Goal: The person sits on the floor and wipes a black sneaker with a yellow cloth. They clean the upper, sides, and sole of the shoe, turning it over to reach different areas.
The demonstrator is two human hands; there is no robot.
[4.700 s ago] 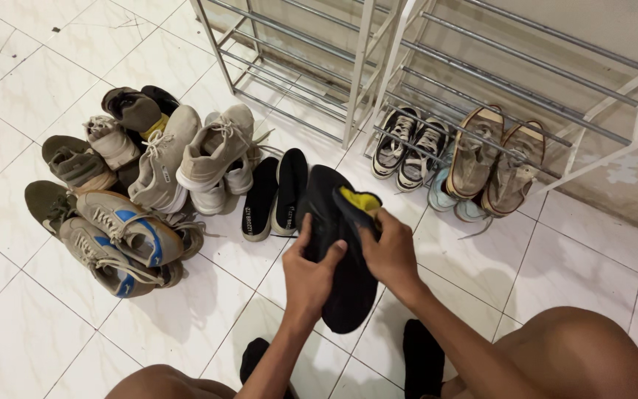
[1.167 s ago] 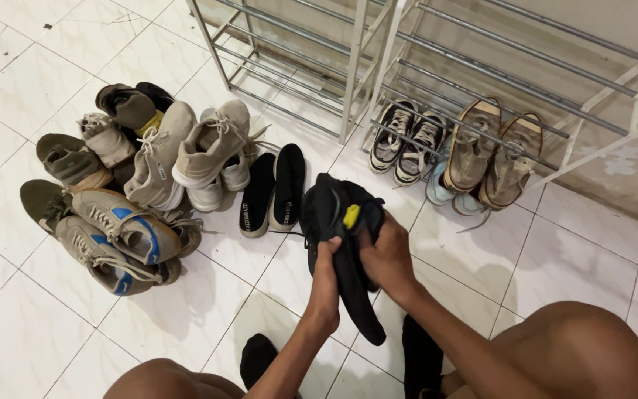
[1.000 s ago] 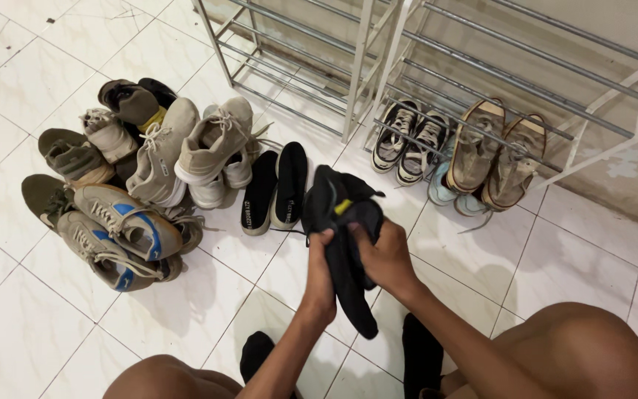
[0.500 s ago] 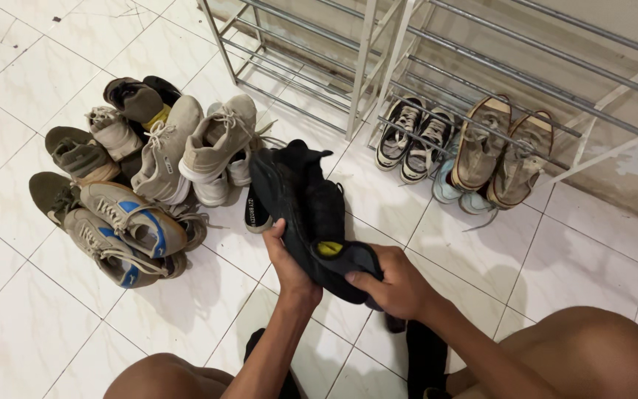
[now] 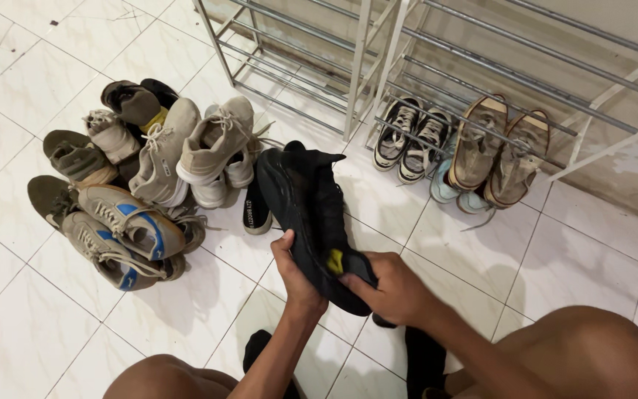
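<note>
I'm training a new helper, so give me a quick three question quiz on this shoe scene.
1. True or false: both hands grip the black shoe.
2. What colour shows inside it by the right hand?
3. Where do the tan sneakers sit: A on the rack's bottom rails, B in the floor pile?

Key: 1 true, the left hand holds it too. 2 yellow. 3 A, on the metal rack.

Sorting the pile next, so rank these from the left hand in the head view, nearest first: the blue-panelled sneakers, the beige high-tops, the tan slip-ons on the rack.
1. Blue-panelled sneakers, on the floor left of the left hand.
2. Beige high-tops, up and left, behind them.
3. Tan slip-ons, far upper right on the rack's bottom rail.
</note>
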